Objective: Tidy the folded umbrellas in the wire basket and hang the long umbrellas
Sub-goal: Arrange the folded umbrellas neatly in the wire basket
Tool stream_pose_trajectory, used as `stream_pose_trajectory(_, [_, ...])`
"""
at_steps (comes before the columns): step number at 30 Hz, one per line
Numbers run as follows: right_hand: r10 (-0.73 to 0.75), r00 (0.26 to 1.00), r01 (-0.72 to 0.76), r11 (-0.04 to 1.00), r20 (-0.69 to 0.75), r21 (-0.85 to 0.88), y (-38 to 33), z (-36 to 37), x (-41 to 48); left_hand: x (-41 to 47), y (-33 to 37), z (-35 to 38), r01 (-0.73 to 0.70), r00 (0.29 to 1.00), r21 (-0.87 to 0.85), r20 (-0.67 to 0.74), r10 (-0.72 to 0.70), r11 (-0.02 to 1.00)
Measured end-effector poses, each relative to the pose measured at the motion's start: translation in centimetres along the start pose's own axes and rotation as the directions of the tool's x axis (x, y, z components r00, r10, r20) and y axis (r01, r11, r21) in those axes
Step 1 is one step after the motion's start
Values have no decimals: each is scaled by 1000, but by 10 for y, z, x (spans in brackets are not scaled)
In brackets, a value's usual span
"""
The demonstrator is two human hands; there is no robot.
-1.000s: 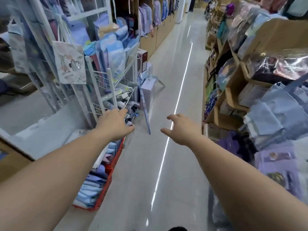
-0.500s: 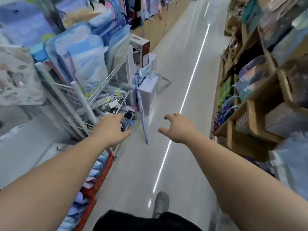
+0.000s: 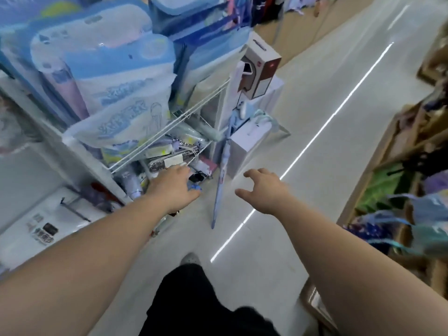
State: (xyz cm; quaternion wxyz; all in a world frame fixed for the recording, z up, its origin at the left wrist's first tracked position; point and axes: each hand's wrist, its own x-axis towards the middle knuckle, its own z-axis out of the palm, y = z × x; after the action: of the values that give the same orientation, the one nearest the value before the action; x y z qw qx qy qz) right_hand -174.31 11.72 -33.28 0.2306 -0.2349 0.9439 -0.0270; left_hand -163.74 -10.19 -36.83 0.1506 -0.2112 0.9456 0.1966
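A white wire basket point(image 3: 155, 151) on the rack at the left holds several folded umbrellas point(image 3: 169, 163) in silvery and pale wrappers. A long pale-blue umbrella point(image 3: 221, 173) leans tip-down against the rack's end, its tip on the floor. My left hand point(image 3: 173, 187) reaches at the basket's lower front edge, fingers curled over small dark and blue items; whether it grips anything is hidden. My right hand point(image 3: 264, 190) hovers just right of the long umbrella, fingers spread, holding nothing.
Large blue plastic-wrapped packs point(image 3: 109, 81) fill the rack's upper shelf. A brown and white box point(image 3: 260, 69) and a white box point(image 3: 244, 146) stand at the rack's end. Wooden shelves with goods point(image 3: 400, 154) line the right of the aisle. My leg and shoe point(image 3: 190, 259) are below.
I have stepped closer to the rack, so the basket and long umbrella look larger. Both hands have stayed stretched forward, the left nearer the basket's front.
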Motion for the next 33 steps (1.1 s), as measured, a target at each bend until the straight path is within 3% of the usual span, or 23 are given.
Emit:
stream_pose_trajectory(5, [-130,986,133,991,106,-31,-3,-10,90,62,-10,4,142,988,-56,68,-138,988])
stream_pose_trajectory(11, [-314,923,339,937,224,-83,-11,-2,205,121,-16,13,267,964,-30,0,-268,963])
stream_pose_trajectory(20, [-619,678,716,679,396,-164,-50,59,330,152,-44,87,641,761,-148,-6,-648,754])
stream_pose_trajectory(23, [-696,620,779,602,361,-176,-68,82,359,175,-63,112,670,721,-181,-73,-689,720])
stream_pose_trajectory(27, [-827,536,834,487,171,-260,-97,125,391,211,-99,151,686,659,-236,-201,-725,688])
stream_pose_trajectory(33, [-918,397,863,370,10,-344,-125,196,428,236,-155,213,644,549,-203,-549,-630,738])
